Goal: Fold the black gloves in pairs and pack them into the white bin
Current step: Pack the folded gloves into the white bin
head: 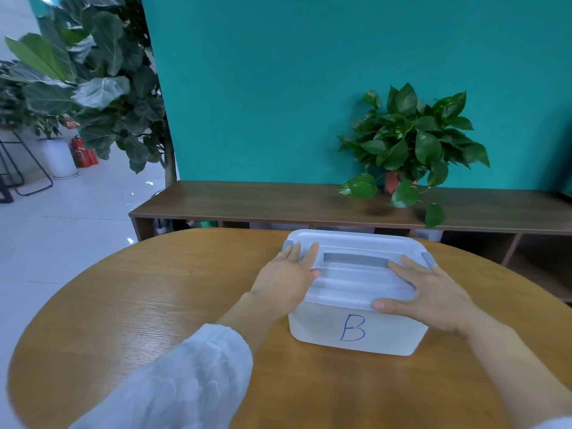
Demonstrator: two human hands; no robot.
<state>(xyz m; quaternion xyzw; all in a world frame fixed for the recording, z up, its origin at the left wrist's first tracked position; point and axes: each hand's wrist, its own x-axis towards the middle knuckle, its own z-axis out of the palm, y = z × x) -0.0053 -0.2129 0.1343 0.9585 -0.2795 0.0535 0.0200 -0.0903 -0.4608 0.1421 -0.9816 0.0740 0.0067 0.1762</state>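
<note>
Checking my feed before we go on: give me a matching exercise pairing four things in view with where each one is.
Things:
1. white bin
2. left hand
3. right hand
4. potted plant

Places:
a. on the lid's right half, thumb over the front edge
b. on the long wooden shelf by the teal wall
c. on the round table, lid on, marked B
d. on the lid's left end

Pairs: 1-c, 2-d, 3-a, 4-b
</note>
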